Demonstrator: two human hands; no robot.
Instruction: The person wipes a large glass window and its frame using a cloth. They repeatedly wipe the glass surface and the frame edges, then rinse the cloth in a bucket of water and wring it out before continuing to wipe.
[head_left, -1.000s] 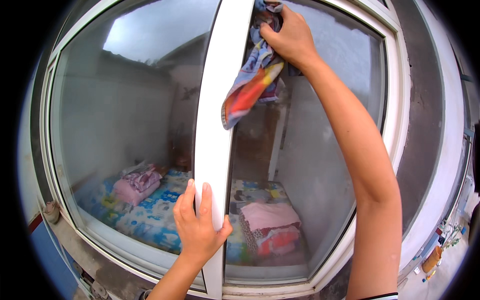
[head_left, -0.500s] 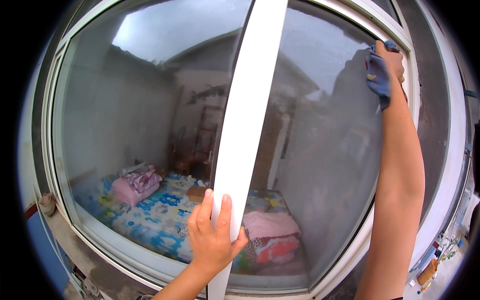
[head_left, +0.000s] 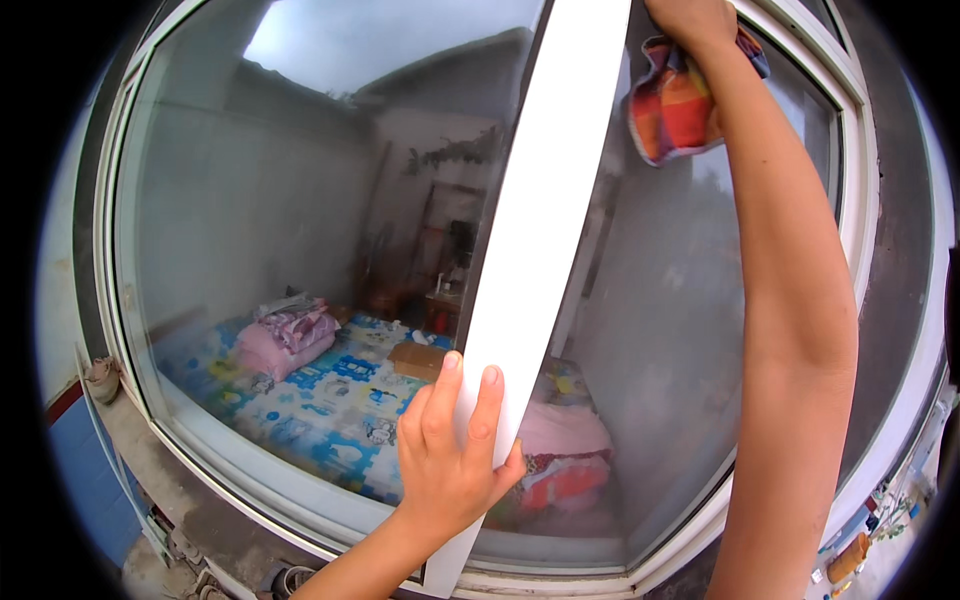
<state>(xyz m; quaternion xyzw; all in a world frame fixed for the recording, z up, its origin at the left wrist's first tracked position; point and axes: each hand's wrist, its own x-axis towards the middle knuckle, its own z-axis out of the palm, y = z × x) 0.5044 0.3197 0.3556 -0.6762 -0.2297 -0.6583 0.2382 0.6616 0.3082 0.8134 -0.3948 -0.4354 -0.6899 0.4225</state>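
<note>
The checked cloth [head_left: 675, 108] is at the upper part of the right windowpane [head_left: 660, 260], its loose orange-and-red end hanging down and slightly left; it is too bunched to tell a long axis. The right hand [head_left: 694, 20] holds it, fingertips out of sight, while the left hand [head_left: 446, 462], fingers straight and slightly spread, rests on the white window bar [head_left: 555, 190].

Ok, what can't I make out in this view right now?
All in the head view:
Right hand: fingertips cut off by the top edge, grip unclear.
Patterned cloth: partly hidden behind the right forearm.
Left hand: palm hidden by its own back.
Dark furniture: obscured by dimness and reflections on the left pane.
</note>
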